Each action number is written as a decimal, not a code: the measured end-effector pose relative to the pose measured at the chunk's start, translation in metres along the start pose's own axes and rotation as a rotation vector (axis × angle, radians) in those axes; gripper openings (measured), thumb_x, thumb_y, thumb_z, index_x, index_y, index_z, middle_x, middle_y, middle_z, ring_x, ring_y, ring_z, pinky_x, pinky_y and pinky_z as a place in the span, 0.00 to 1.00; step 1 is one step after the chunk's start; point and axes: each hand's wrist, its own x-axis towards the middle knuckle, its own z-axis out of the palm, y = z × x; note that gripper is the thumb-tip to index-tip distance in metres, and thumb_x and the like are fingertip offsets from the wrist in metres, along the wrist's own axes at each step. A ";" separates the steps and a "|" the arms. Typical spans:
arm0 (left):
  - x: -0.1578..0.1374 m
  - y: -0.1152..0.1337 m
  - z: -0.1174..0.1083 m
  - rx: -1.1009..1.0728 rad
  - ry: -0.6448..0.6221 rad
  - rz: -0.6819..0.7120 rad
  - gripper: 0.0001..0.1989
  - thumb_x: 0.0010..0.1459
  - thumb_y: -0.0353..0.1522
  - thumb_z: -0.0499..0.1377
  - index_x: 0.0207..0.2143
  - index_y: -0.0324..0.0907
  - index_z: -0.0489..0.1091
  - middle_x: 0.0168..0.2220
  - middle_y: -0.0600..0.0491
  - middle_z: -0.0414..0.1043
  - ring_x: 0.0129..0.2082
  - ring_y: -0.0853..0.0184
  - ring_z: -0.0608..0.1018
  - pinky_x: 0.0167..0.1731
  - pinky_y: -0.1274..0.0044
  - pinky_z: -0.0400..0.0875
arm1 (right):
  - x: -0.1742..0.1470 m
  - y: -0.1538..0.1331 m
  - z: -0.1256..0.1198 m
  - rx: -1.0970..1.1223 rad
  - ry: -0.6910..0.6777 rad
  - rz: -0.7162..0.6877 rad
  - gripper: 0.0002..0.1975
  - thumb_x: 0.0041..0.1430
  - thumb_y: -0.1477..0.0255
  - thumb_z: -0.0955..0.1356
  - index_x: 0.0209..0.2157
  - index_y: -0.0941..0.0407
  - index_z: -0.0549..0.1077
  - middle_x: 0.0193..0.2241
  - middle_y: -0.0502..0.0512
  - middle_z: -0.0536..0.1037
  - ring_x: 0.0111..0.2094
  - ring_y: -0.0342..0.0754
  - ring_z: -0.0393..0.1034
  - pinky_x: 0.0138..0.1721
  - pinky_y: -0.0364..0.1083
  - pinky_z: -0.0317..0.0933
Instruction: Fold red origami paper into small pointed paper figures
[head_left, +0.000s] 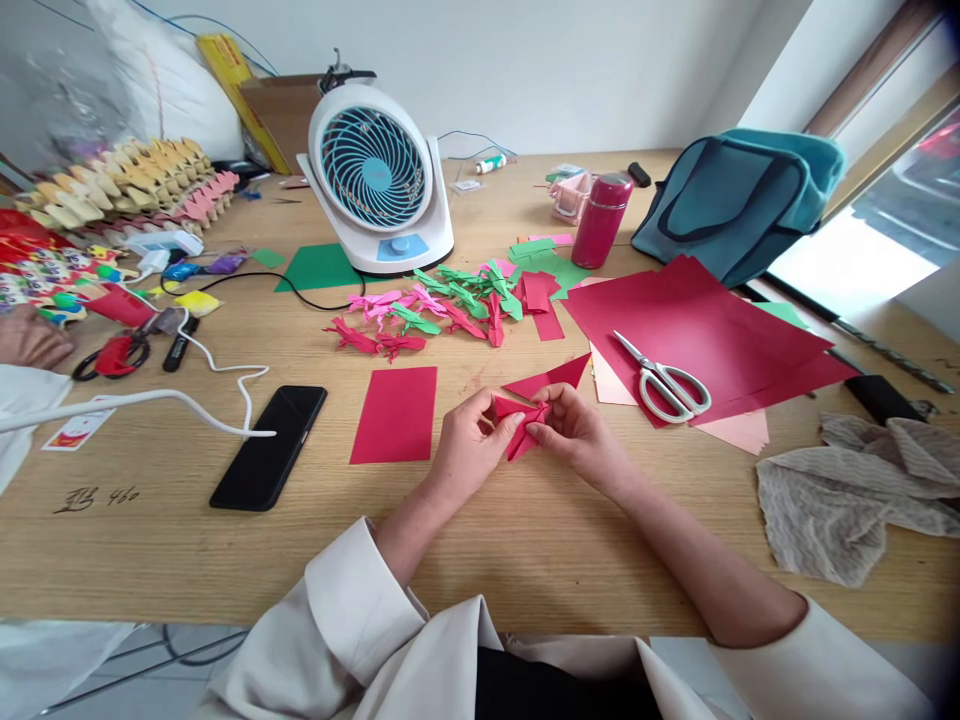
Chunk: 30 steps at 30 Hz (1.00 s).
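Observation:
Between both hands, just above the table, is a partly folded piece of red paper [516,412]. My left hand [474,440] pinches its left side with thumb and fingers. On the other side my right hand [574,432] is closed on the paper's right edge. A red paper triangle [559,375] lies right behind the hands. To the left rests a flat red paper rectangle [394,415]. Farther back, several folded paper figures [442,305] in red, pink and green are heaped together.
White-handled scissors [667,385] lie on large red sheets [720,330] at the right. A fan [379,180], a red flask [602,220] and a teal bag [742,200] stand behind. A black phone [268,448] is at left; another person's hand [34,335] shows at the left edge.

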 end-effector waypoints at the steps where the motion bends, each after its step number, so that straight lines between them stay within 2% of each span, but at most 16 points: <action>1: 0.000 0.000 0.000 0.001 0.003 0.001 0.05 0.58 0.33 0.59 0.33 0.40 0.71 0.27 0.57 0.72 0.24 0.73 0.72 0.25 0.82 0.66 | 0.001 -0.001 0.000 0.013 0.004 0.010 0.20 0.50 0.60 0.75 0.37 0.52 0.65 0.31 0.48 0.69 0.30 0.43 0.65 0.32 0.43 0.62; 7: 0.000 -0.003 0.000 0.024 0.006 0.006 0.06 0.58 0.34 0.59 0.32 0.40 0.70 0.27 0.56 0.72 0.24 0.73 0.72 0.27 0.81 0.67 | 0.001 -0.004 -0.002 -0.032 -0.019 0.036 0.18 0.51 0.57 0.74 0.30 0.54 0.66 0.28 0.49 0.70 0.30 0.44 0.66 0.34 0.45 0.62; 17: 0.001 0.000 0.000 0.133 -0.031 -0.009 0.08 0.57 0.34 0.58 0.27 0.41 0.65 0.22 0.59 0.64 0.22 0.74 0.67 0.24 0.81 0.61 | -0.004 0.000 -0.007 -0.243 0.026 0.011 0.17 0.55 0.54 0.71 0.31 0.54 0.71 0.24 0.51 0.71 0.27 0.47 0.65 0.27 0.45 0.61; 26: 0.003 -0.003 -0.001 0.040 -0.037 -0.027 0.03 0.56 0.32 0.58 0.33 0.41 0.68 0.28 0.56 0.70 0.27 0.71 0.71 0.28 0.81 0.65 | -0.004 0.002 -0.005 -0.249 0.051 0.014 0.15 0.55 0.56 0.71 0.31 0.53 0.71 0.23 0.50 0.71 0.26 0.46 0.64 0.26 0.45 0.59; 30: 0.004 0.001 -0.003 -0.126 -0.096 -0.075 0.05 0.56 0.31 0.58 0.36 0.41 0.69 0.31 0.55 0.71 0.26 0.73 0.70 0.27 0.81 0.65 | -0.004 -0.001 -0.004 -0.250 0.032 0.023 0.15 0.56 0.56 0.71 0.32 0.54 0.71 0.24 0.49 0.70 0.25 0.44 0.63 0.26 0.44 0.58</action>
